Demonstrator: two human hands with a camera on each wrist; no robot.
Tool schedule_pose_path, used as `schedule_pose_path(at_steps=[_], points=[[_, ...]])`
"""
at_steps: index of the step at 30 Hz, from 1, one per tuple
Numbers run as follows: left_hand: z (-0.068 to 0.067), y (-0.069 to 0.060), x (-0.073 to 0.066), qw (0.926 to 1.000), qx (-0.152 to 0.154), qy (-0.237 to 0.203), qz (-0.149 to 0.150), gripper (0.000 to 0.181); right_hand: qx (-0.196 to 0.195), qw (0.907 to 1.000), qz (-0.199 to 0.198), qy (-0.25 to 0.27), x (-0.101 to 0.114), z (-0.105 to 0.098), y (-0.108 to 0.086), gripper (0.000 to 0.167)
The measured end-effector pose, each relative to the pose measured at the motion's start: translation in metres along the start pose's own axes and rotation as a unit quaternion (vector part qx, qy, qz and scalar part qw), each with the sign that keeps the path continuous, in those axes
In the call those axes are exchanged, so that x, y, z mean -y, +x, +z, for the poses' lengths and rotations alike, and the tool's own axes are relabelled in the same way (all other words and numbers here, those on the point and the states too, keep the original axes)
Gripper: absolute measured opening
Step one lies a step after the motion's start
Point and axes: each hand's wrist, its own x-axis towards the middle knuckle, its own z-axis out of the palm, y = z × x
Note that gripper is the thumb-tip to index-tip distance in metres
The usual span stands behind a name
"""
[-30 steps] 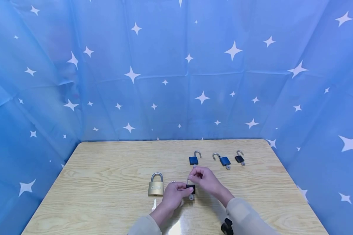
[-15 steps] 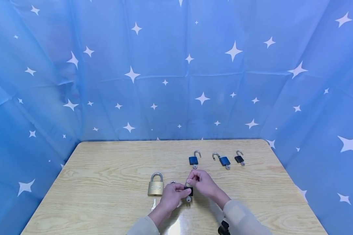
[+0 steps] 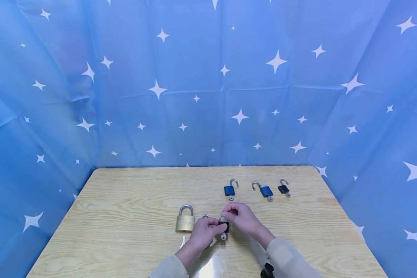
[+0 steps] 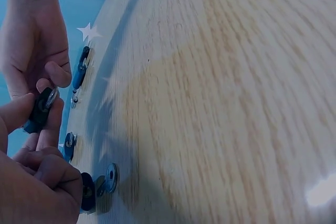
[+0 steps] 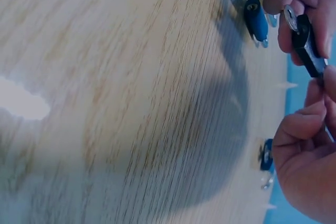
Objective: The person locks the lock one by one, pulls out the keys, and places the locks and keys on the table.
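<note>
While the left hand [image 3: 202,232] pinches the body of the small black padlock [image 3: 226,229], the right hand [image 3: 244,219] pinches its silver loop [image 3: 220,218]. From where I stand, the padlock sits between both hands, low in the middle of the head view. Its key [image 3: 223,236] sticks out at the bottom.

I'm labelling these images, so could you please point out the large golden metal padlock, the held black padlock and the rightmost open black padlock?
Large golden metal padlock [image 3: 185,224], head view: front of its body.
Held black padlock [image 4: 38,114], left wrist view: its body.
Rightmost open black padlock [image 3: 283,189], head view: its body.
</note>
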Motion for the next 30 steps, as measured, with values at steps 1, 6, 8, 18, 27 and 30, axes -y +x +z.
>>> schedule_pose_path(at_steps=[1, 6, 8, 18, 27, 30], points=[[0.0, 0.0, 0.0, 1.0, 0.001, -0.001, 0.0, 0.029, 0.001, 1.0, 0.0, 0.0, 0.0, 0.0, 0.0, 0.009], [0.002, 0.001, 0.0, 0.9999, 0.004, -0.009, -0.008, 0.027, -0.008, 0.9999, 0.01, 0.007, 0.006, -0.004, -0.005, 0.015], [0.003, 0.002, 0.0, 0.9999, 0.003, -0.01, -0.011, 0.026, -0.016, 0.9997, 0.018, 0.011, 0.005, -0.006, -0.006, 0.019], [-0.005, 0.006, -0.008, 0.9998, -0.009, 0.002, -0.016, 0.028, -0.01, 0.9996, 0.026, 0.006, -0.012, -0.003, -0.014, 0.02], [-0.008, 0.008, -0.008, 0.9998, -0.013, 0.006, -0.011, 0.027, 0.035, 0.9993, 0.0, 0.009, -0.012, 0.011, -0.033, 0.011], [-0.008, 0.008, -0.008, 0.9997, -0.02, 0.007, -0.016, 0.027, 0.046, 0.9987, -0.007, 0.02, -0.012, 0.016, -0.037, 0.014]])
